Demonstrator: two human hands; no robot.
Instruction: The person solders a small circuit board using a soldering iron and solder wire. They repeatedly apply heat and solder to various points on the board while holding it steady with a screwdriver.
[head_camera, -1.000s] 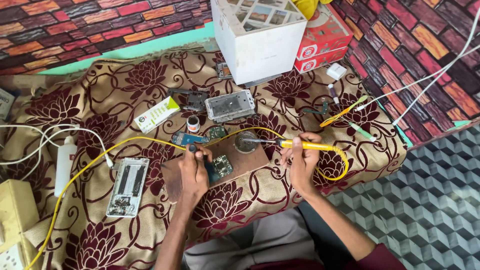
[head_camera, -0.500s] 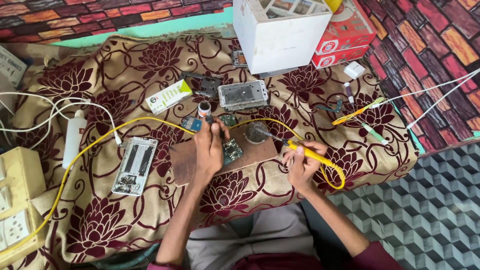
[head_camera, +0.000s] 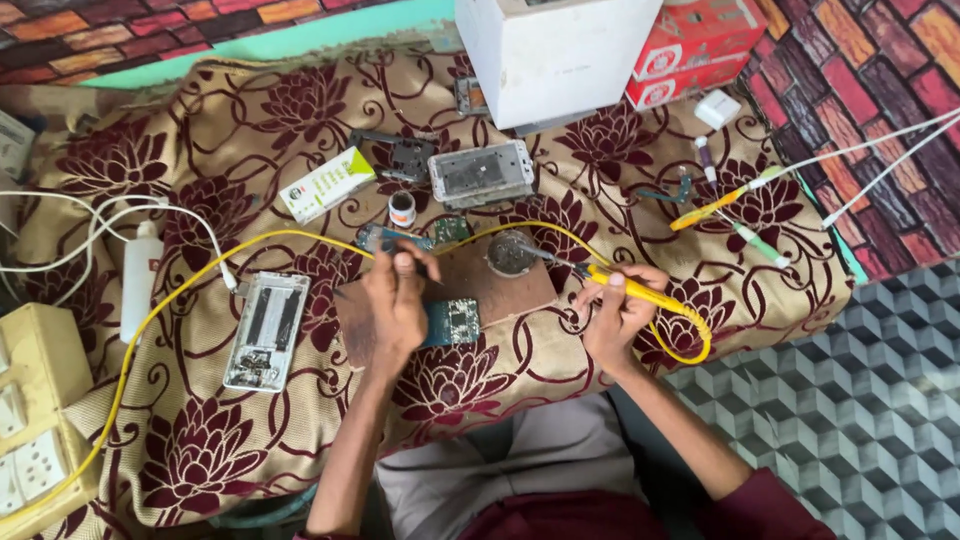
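My right hand (head_camera: 612, 312) is shut on a yellow soldering iron (head_camera: 645, 292); its tip reaches left to a small round tin (head_camera: 510, 253). My left hand (head_camera: 398, 300) lies on a brown work board (head_camera: 500, 290), fingers curled at the board's far edge beside a small blue circuit board (head_camera: 385, 238). Whether those fingers pinch anything is hidden. A blue-green circuit board (head_camera: 458, 322) sticks out from under the left palm. The iron's yellow cable (head_camera: 200, 270) runs left across the floral cloth (head_camera: 200, 150).
Behind the board are a small round pot (head_camera: 402, 208), an opened silver phone body (head_camera: 482, 174) and a white-green carton (head_camera: 325, 183). A phone frame (head_camera: 265, 330), white bottle (head_camera: 140, 280) and beige switchboard (head_camera: 30, 420) lie left. White box (head_camera: 550, 50), red boxes (head_camera: 695, 50), hand tools (head_camera: 715, 208) right.
My left hand has drawn back from the small round pot to the far edge of the brown board. The right hand stays put with the soldering iron. The camera view shifted slightly.
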